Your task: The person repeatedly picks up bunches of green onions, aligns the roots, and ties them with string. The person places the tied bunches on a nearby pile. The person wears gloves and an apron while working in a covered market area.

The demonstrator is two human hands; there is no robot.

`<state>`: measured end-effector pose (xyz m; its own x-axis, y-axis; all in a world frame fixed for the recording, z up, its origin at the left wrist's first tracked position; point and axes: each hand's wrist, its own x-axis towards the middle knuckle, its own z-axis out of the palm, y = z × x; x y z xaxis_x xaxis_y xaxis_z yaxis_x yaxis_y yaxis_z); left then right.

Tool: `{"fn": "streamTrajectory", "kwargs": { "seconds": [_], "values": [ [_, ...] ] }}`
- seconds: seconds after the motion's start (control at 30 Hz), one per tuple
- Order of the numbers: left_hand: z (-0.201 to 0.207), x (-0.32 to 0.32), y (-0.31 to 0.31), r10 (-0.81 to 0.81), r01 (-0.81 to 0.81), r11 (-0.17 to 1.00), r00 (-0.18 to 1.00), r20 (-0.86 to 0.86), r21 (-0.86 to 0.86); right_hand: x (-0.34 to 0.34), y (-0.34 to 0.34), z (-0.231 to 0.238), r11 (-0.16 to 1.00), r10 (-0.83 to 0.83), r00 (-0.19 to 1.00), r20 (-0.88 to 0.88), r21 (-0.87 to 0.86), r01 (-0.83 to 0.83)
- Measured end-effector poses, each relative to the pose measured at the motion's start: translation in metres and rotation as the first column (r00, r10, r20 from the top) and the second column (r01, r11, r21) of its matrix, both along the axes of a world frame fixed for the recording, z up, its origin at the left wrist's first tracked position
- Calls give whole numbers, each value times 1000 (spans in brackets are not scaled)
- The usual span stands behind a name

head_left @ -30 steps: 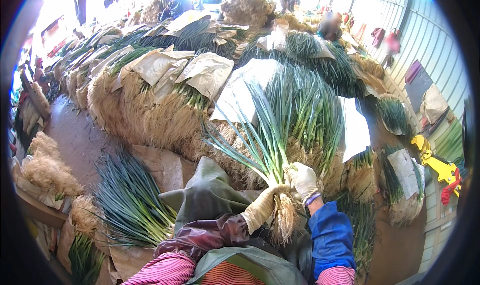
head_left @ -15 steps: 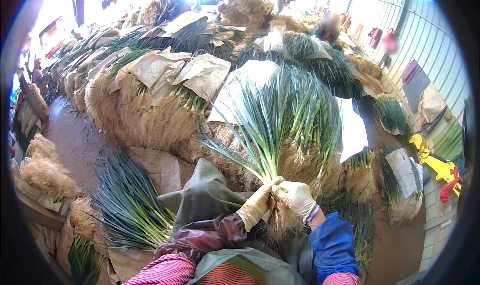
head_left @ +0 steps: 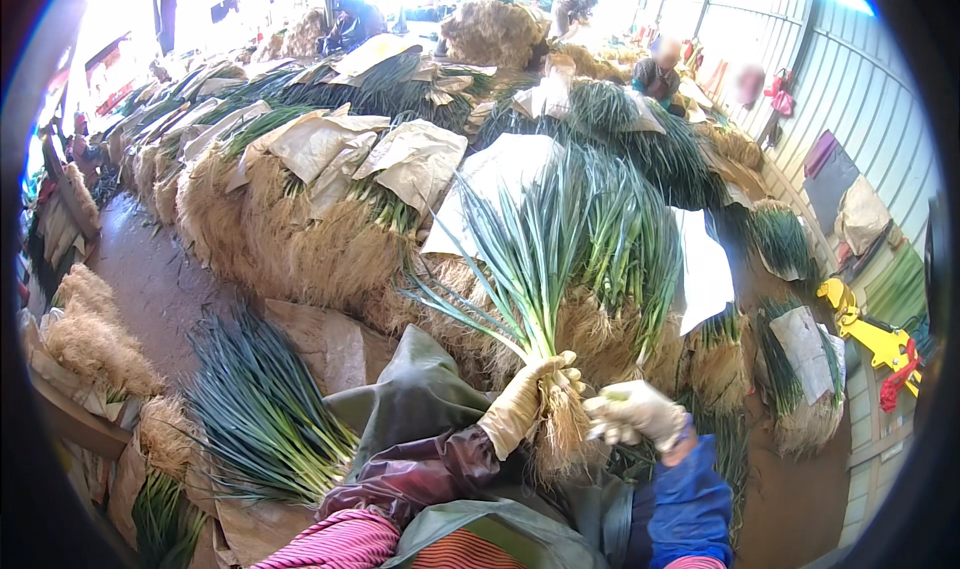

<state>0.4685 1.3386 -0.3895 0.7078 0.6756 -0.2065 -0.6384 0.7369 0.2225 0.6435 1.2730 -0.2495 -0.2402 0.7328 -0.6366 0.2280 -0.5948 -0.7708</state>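
Note:
My left hand (head_left: 528, 397), in a cream glove, is wrapped around the lower stems of a bunch of green onions (head_left: 540, 309). The long leaves fan upward and away, and the pale roots (head_left: 562, 434) hang below my grip. Just right of the roots, apart from them, is my right hand (head_left: 642, 414), also gloved. Its fingers are loosely bent and apart, a little blurred, with nothing visible in them. Beyond the held bunch stands a row of more green onions (head_left: 625, 239), roots facing me. A loose pile of green onions (head_left: 265, 409) lies to my left.
Large root-ended stacks (head_left: 290, 229), partly covered by brown paper sheets (head_left: 410, 164), fill the far left and middle. White sheets (head_left: 705, 269) lie beside the row. A yellow metal tool (head_left: 870, 334) is near the right wall. Another person (head_left: 655, 77) is far back.
My right hand has let go of the bunch and moved a short way right. My left hand keeps its hold on the green onions, nearly in place.

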Motion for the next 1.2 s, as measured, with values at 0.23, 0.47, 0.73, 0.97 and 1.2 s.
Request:
{"fn": "streamTrajectory", "kwargs": {
  "seconds": [0.23, 0.47, 0.73, 0.97, 1.2],
  "values": [
    [17, 0, -5, 16, -16, 998, 1000, 8, 53, 175, -42, -74, 901, 396, -14, 918, -392, -185],
    [42, -12, -19, -55, 60, 997, 994, -89, 48, 51, 3, -50, 878, -336, 926, 172, 413, 241],
    [54, -33, -43, -71, 182, 911, 953, -293, 369, -59, 29, -70, 884, -221, 735, -642, 186, 428],
    [117, -71, -24, 197, 652, 379, 636, -746, 656, 4, 47, -48, 567, -323, 552, -769, 310, 764],
    [184, -162, 5, 918, 884, -91, 253, -306, 459, 52, 52, 1, 559, -197, 649, -734, 460, 690]
  ]
}}
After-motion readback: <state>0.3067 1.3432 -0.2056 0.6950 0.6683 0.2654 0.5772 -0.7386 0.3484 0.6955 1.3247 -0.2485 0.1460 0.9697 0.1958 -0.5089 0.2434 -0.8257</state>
